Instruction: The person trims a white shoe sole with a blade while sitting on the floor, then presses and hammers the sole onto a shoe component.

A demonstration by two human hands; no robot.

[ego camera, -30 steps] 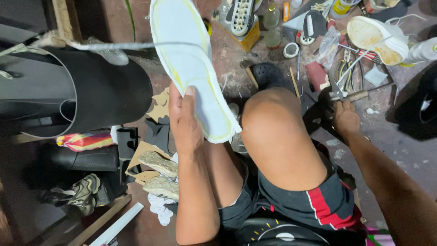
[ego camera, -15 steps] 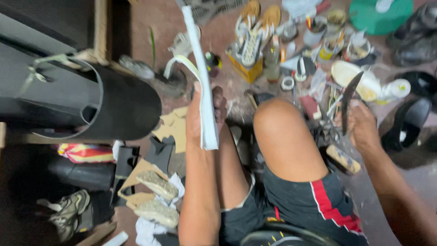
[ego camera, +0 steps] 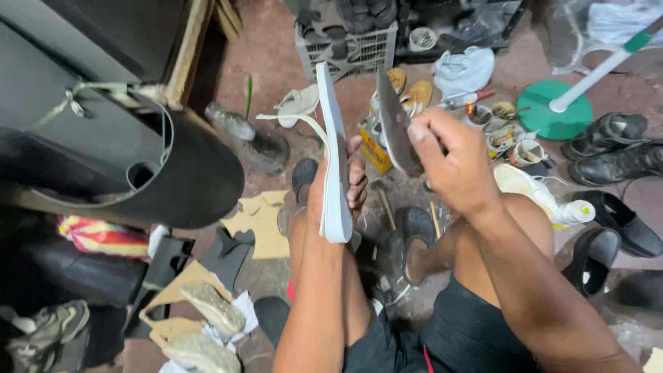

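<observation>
We see, at ten o'clock from the hands, the biggest thing near them: a black roll of sheet material [ego camera: 173, 173] tied with cord, lying on the reddish floor [ego camera: 276, 62]. At twelve o'clock stands a pale plastic crate [ego camera: 359, 48] holding dark shoes, and at two o'clock a green round base [ego camera: 552, 117] with a white pole. Black boots [ego camera: 615, 145] lie at three o'clock.

Next in size is the white shoe sole [ego camera: 335, 152], held on edge at the middle of our view, toe end pointing to twelve o'clock, a thin strip peeling off its side toward ten o'clock. We judge it light, flexible and rubbery, likely to bend if held only at one end; the heel half looks the firmest place to grip it.

Our left hand [ego camera: 345, 190] is closed around that lower half, fingers wrapped over the far edge, forearm rising straight from six o'clock.

Our right hand [ego camera: 449, 159] is clenched on a broad dark knife [ego camera: 395, 124], wrist bent, blade upright just beside the sole toward one o'clock. We cannot tell whether they touch.
</observation>
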